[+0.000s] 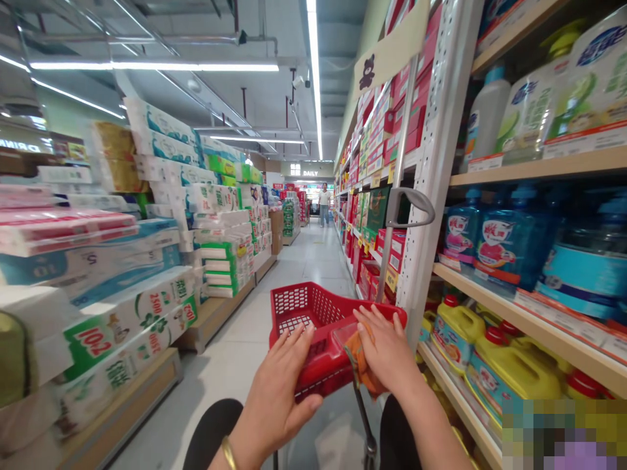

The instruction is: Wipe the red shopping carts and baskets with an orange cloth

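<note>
Midway down the near end of the aisle, a red basket (294, 303) sits tilted in front of someone whose dark-clad knees (213, 427) show at either side. The left hand (287, 359) lies on the basket's near edge, palm down and wide open, fingers stretched out, gripping nothing; a gold bracelet (228, 452) circles that wrist. The right hand (385, 343) reaches over the near right edge, fingers spread, with an orange cloth (361, 365) bunched beneath its palm; its thumb is hidden, so I can't tell how firmly it has the cloth. A grey handle (424, 205) on a metal pole stands above the basket's far right side. To the left, paper packs (132, 320) are piled high on low wooden platforms. Over on the right, shelves carry blue bottles (504, 235) and, lower, yellow jugs (514, 369). Far along the pale floor (308, 254) another person (324, 204) is standing.
</note>
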A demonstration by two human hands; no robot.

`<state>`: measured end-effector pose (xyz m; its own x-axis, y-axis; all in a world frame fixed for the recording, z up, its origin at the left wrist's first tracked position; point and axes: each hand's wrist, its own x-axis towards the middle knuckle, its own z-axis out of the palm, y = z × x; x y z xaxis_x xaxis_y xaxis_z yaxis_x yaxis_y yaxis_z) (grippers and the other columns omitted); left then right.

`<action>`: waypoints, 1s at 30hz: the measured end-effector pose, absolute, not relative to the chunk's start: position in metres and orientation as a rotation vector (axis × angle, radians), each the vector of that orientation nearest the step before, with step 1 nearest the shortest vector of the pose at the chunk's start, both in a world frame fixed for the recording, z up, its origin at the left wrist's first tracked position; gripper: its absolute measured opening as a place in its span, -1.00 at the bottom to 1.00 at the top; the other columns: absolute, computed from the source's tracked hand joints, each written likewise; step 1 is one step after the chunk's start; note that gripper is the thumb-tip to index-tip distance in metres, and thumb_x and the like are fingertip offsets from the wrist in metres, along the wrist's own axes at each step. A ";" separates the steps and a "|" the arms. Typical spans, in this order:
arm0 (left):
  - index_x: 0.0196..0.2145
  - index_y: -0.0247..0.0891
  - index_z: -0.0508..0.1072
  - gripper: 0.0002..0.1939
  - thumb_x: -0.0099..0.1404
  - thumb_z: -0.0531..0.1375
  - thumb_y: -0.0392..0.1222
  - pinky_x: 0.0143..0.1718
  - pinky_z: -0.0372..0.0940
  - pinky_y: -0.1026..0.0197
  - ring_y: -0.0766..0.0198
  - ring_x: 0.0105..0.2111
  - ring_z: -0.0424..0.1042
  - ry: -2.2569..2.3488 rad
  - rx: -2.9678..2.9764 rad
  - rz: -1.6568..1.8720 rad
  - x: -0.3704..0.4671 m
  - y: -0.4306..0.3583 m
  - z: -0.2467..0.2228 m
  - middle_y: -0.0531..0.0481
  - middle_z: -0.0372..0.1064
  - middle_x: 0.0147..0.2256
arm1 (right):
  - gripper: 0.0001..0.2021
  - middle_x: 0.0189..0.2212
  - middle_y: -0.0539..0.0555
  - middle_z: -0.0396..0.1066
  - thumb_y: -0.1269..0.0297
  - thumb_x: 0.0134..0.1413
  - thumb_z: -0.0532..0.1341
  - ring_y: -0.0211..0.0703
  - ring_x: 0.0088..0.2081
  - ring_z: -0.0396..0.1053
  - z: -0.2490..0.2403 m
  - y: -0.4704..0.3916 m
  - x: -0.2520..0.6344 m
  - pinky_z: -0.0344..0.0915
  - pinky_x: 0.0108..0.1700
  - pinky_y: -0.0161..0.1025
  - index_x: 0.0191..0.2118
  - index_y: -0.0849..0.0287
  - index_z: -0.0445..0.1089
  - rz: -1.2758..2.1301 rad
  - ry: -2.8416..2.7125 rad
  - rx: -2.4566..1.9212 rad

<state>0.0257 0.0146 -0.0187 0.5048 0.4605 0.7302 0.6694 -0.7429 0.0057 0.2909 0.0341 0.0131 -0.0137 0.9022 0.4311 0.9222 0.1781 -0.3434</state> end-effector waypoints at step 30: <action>0.51 -0.25 -0.15 -0.09 0.46 -0.13 0.40 0.43 0.06 -0.13 -0.01 0.42 0.13 -0.953 -2.444 -1.039 0.027 0.016 -0.019 -0.20 0.08 0.43 | -0.51 0.38 0.01 0.24 0.16 0.48 -0.08 0.00 0.47 0.04 0.014 0.034 0.287 -0.24 0.51 0.24 0.35 0.04 0.33 -0.066 -1.943 -1.672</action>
<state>0.0273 0.0160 -0.0189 0.5136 0.4543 0.7278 0.6861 -0.7269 -0.0304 0.2872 0.0342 0.0137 -0.0560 0.8940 0.4446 0.9222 0.2170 -0.3201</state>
